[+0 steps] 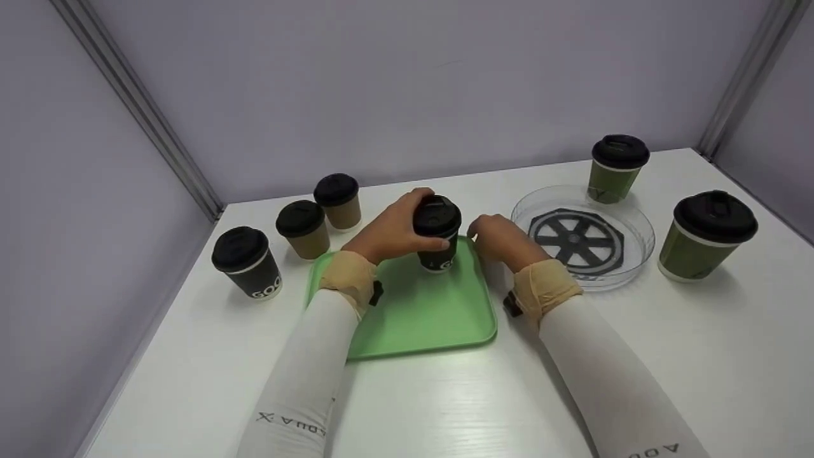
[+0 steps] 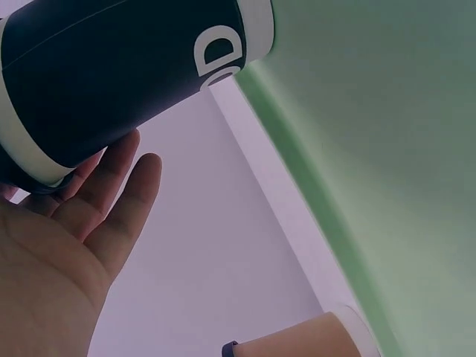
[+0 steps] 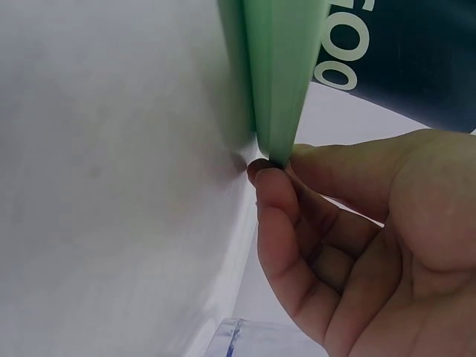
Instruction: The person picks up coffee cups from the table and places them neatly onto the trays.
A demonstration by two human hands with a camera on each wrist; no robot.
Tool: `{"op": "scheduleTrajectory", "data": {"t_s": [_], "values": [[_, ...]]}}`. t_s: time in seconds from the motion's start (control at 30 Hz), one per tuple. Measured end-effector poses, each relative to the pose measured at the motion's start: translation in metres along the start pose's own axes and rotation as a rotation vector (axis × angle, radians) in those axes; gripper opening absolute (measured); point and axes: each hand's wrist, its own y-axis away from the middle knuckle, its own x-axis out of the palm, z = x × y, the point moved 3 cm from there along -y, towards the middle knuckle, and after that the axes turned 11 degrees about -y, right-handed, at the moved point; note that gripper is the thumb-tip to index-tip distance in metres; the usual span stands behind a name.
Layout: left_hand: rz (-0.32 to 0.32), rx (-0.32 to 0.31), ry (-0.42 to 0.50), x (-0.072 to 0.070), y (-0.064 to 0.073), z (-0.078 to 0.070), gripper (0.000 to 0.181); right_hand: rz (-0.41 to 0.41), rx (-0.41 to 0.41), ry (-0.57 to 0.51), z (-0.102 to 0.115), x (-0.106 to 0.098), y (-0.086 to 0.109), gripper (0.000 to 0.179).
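My left hand (image 1: 395,230) grips a black paper coffee cup (image 1: 439,254) around its lid, thumb on the near side. The cup is upright over the far right part of a green tray (image 1: 426,312); whether its base touches the tray, I cannot tell. White letters show on the cup (image 2: 111,74) in the left wrist view. With thumb and fingertips, my right hand (image 1: 502,240) pinches the tray's far right corner. In the right wrist view the tray rim (image 3: 279,89) lies between the thumb and curled fingers of that hand (image 3: 357,230).
Left of the tray stand another black cup (image 1: 248,264) and two brown cups (image 1: 305,232), (image 1: 343,207), all lidded. A clear round dish (image 1: 645,245) with a dark spoked pattern lies to the right. Green lidded cups (image 1: 613,178), (image 1: 696,245) stand beyond it. Walls enclose the white table (image 1: 439,407).
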Motion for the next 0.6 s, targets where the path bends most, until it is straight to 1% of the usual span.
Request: {"op": "scheduleTrajectory", "data": {"t_s": [0.23,0.43,0.6], "values": [[-0.004,-0.002,0.004,0.0021,-0.0016,0.0012,0.103,-0.012,-0.013,-0.001,-0.0012,0.0007,0.0,0.028],[-0.024,0.003,0.05,0.0039,-0.0037,0.0027,0.095,-0.017,-0.006,0.003,-0.0007,-0.0006,-0.0004,0.028],[-0.028,-0.003,0.074,0.0069,-0.005,0.0045,0.092,-0.012,0.001,-0.002,-0.0005,-0.0008,0.0007,0.029]]}}
